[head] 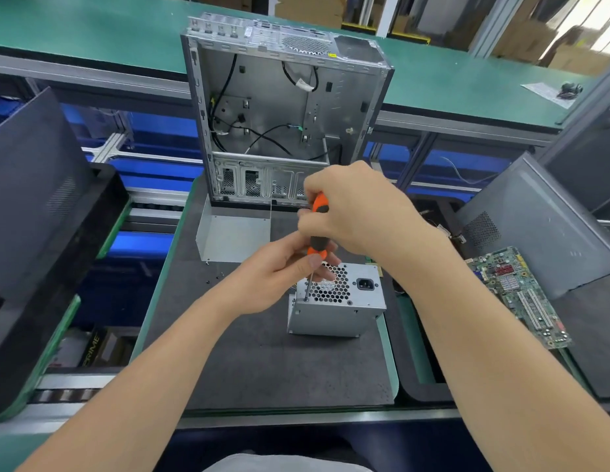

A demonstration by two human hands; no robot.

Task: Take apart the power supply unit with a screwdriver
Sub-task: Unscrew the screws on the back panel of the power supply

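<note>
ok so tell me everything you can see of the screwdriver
The screwdriver has an orange handle with a dark grey grip band, plastic or rubber by its look, and a thin metal shaft. It stands nearly upright, its top leaning slightly right in the picture. The right hand grips the upper handle; the left hand pinches the lower end where handle meets shaft. The tip sits on a screw at the near left corner of the power supply, beside its honeycomb vent.
</note>
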